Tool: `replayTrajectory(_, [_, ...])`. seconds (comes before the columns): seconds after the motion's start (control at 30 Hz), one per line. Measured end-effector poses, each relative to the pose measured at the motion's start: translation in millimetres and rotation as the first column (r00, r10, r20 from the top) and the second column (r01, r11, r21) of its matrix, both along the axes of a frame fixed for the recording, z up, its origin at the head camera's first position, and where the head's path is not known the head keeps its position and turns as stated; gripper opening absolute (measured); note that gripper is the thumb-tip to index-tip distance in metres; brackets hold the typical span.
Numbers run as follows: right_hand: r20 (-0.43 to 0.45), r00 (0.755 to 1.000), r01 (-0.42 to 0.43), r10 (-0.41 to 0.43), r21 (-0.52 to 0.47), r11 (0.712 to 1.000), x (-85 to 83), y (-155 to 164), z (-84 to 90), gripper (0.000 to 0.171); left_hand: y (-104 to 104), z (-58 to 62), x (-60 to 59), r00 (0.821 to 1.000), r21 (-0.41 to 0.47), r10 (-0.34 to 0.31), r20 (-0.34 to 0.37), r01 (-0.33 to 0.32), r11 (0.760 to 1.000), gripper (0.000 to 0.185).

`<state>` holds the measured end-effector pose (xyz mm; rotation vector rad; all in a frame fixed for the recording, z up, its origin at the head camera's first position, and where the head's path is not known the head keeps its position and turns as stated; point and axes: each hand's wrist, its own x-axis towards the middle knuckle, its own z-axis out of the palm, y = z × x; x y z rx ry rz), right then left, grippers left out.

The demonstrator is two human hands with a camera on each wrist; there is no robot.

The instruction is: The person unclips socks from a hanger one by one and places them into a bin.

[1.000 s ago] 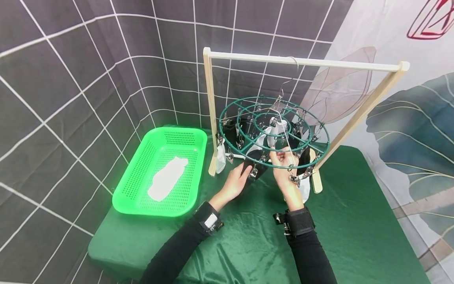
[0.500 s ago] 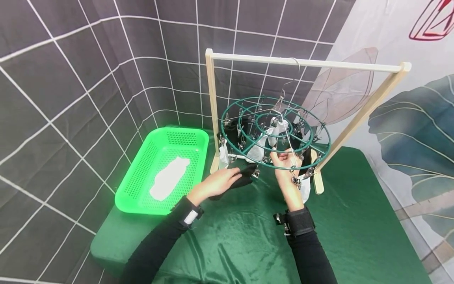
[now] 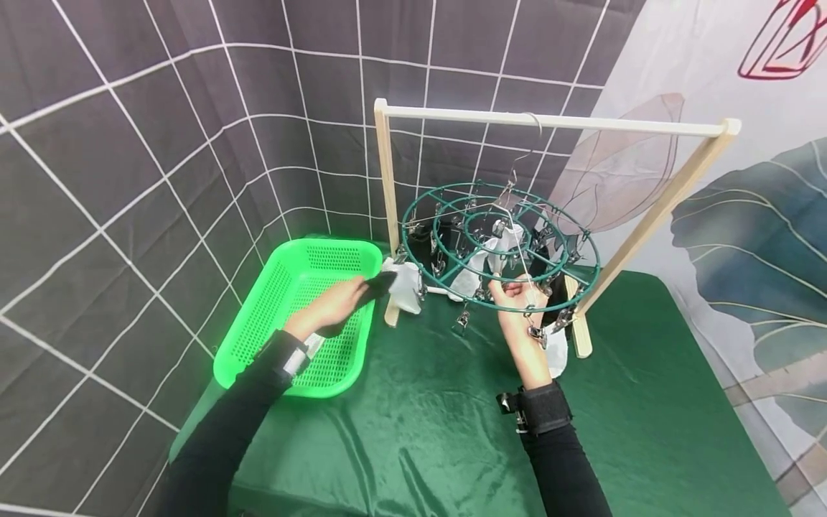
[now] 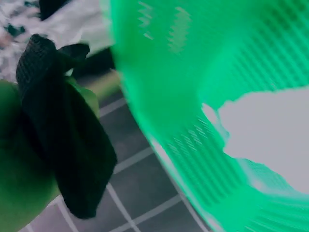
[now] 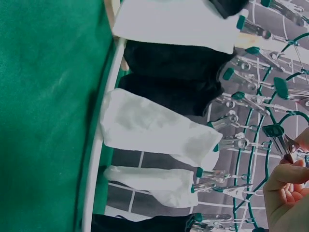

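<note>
My left hand [image 3: 332, 301] grips a black sock [image 4: 67, 135] over the right side of the green basket [image 3: 326, 370]. In the left wrist view, a white sock [image 4: 270, 135] lies in that basket. My right hand [image 3: 522, 301] is at the near side of the round green clip hanger [image 3: 478, 182]. The right wrist view shows it pinching the handles of a metal clip [image 5: 277, 135] with green tips. Several white socks [image 5: 159, 128] and black socks [image 5: 174, 63] hang from other clips. Near the sock in my left hand, one white sock [image 3: 405, 289] hangs tilted outward.
The hanger hooks onto the white crossbar [image 3: 465, 116] of a wooden rack. Its legs, such as the right post [image 3: 659, 208], stand on a green-covered table [image 3: 413, 431]. A grey grid-patterned curtain [image 3: 310, 143] is behind and on the left.
My left hand has drawn the black sock away from the hanger, leftward to the basket. The white sock at the hanger's left has swung outward. My right hand has stayed at the clip.
</note>
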<state>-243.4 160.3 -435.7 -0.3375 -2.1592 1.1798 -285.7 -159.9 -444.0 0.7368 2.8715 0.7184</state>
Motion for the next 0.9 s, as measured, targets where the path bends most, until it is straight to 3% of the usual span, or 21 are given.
replayTrajectory(0.17, [-0.014,1.0,0.009,-0.008,0.017,1.0,-0.7,0,0.2,0.027,-27,-21.1,-19.4,1.0,-0.061,-0.018,-0.008,0.017,0.998,0.033])
replayTrajectory(0.37, [-0.025,0.999,0.031,-0.03,0.036,0.999,-1.5,-2,-0.6,0.03,-46,-41.2,-29.9,0.996,-0.166,0.013,0.087,0.002,0.986,0.03])
replayTrajectory(0.57, [-0.053,0.998,0.02,-0.017,0.044,0.999,-0.3,-3,-0.5,0.03,-56,-58.2,-30.8,0.961,-0.308,0.132,0.242,-0.053,0.95,0.041])
replayTrajectory(0.67, [-0.054,0.998,0.019,-0.017,0.04,0.999,0.0,-2,0.7,0.029,-58,-60.2,-29.2,0.941,-0.353,0.172,0.292,-0.061,0.933,0.044])
replayTrajectory(0.9, [-0.052,0.999,0.012,-0.01,0.037,0.999,-0.9,2,0.2,0.027,-58,-62.7,-23.2,0.903,-0.354,0.255,0.346,-0.126,0.927,0.05])
